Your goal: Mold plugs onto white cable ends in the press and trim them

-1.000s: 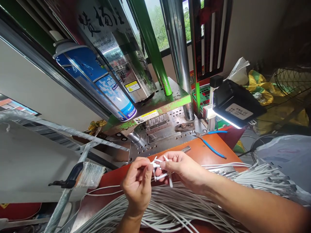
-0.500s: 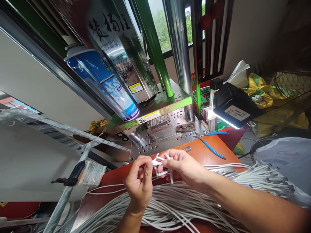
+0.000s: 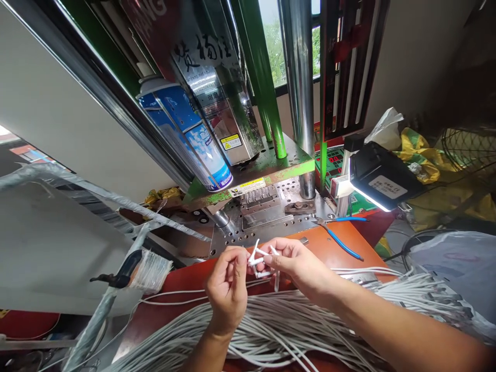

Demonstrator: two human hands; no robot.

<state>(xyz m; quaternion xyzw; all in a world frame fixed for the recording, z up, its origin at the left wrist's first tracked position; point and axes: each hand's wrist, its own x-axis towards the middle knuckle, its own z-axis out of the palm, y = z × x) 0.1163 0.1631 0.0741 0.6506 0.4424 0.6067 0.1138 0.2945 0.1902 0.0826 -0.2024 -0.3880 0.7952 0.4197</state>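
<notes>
R hand [image 3: 296,261] grips white branched pc [image 3: 256,262], L hand [image 3: 228,281] pinches its end, by far edge of cable bundle [image 3: 267,315]. Handwork underway, pc not set down yet; can't tell qty done/left.

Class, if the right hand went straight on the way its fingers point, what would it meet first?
Probably the left hand, across the white piece that the right hand grips; exact depth between the hands is unclear.

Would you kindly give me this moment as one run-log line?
Left hand: fingertips at white branched piece | Right hand: holds that piece | Below hands: grey cables | Beyond, to the right: blue-handled pliers
</notes>
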